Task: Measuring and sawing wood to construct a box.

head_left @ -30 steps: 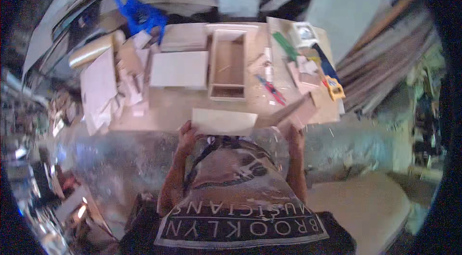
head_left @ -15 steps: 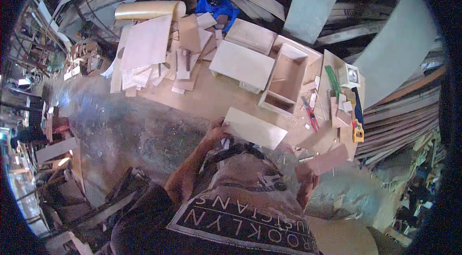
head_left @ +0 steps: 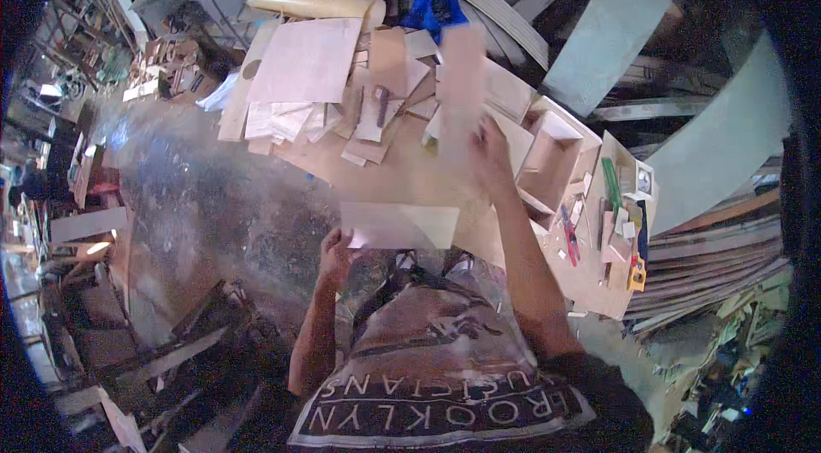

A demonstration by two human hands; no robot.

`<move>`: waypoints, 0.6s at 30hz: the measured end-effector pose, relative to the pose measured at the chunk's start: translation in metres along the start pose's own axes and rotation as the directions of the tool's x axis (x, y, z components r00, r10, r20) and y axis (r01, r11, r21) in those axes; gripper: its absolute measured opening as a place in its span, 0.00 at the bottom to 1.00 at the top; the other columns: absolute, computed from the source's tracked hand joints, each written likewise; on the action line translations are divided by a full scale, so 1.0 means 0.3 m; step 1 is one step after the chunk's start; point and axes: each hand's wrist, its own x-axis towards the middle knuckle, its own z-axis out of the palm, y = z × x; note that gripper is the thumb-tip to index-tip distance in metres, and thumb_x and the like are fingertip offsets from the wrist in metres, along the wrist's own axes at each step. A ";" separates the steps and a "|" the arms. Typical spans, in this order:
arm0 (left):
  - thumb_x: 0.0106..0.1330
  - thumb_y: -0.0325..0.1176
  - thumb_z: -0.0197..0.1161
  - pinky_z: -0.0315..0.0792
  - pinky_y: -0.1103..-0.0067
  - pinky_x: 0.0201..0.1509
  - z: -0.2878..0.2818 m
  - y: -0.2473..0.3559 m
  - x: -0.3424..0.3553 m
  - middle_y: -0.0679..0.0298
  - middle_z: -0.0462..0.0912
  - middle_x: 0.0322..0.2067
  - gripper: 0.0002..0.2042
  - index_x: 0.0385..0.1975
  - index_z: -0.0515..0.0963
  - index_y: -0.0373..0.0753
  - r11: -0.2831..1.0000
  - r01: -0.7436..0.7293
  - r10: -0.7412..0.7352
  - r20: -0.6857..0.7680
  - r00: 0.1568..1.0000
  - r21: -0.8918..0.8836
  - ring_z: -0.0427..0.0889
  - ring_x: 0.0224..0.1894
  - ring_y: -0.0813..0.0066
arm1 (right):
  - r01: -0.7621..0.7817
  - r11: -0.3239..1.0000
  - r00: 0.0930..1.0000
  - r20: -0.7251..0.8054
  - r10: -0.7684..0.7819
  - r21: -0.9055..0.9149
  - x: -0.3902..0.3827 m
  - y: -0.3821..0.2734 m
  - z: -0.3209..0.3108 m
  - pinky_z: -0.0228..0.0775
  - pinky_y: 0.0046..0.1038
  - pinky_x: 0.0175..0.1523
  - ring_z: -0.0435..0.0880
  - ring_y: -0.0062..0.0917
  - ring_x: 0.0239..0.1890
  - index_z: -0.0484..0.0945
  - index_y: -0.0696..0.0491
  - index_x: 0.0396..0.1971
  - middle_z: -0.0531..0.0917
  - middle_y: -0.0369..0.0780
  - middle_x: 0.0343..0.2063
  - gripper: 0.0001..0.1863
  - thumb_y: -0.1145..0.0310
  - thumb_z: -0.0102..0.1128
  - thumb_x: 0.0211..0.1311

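My left hand [head_left: 339, 252] grips the end of a pale rectangular board [head_left: 402, 226] at the worktable's near edge. Raised over the middle, my right hand [head_left: 489, 150] is closed on the lower part of a long, light pinkish board [head_left: 462, 77], which is blurred. Behind that board are pale box-like pieces [head_left: 513, 85], partly hidden, and to its right sits an open wooden drawer box [head_left: 552, 162]. Left of it lie a stack of boards and offcuts [head_left: 299, 64] and a small brown-handled tool [head_left: 379, 102], too small to identify.
On the worktable [head_left: 342, 179] also lie red-handled pliers [head_left: 571, 239], a green strip [head_left: 612, 184] and a yellow tool [head_left: 637, 273]. A blue bag [head_left: 434, 0] and roll [head_left: 312, 0] sit behind. Leaning sheets [head_left: 620, 17], stacked planks [head_left: 701, 256] and scrap wood [head_left: 162, 342] surround me.
My right hand has swung up and toward the middle with its board, now upright in view. My left hand's board has moved slightly left. The view has turned, shifting the table.
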 end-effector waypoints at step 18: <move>0.67 0.35 0.58 0.77 0.71 0.45 -0.112 -0.107 -0.012 0.59 0.76 0.47 0.13 0.47 0.73 0.37 0.955 0.237 -0.210 0.157 0.965 -0.179 0.78 0.44 0.69 | 0.165 0.968 0.892 0.391 -0.228 0.188 -0.181 -0.117 -0.021 0.69 0.37 0.58 0.76 0.40 0.54 0.75 0.57 0.50 0.77 0.48 0.51 0.20 0.66 0.62 0.58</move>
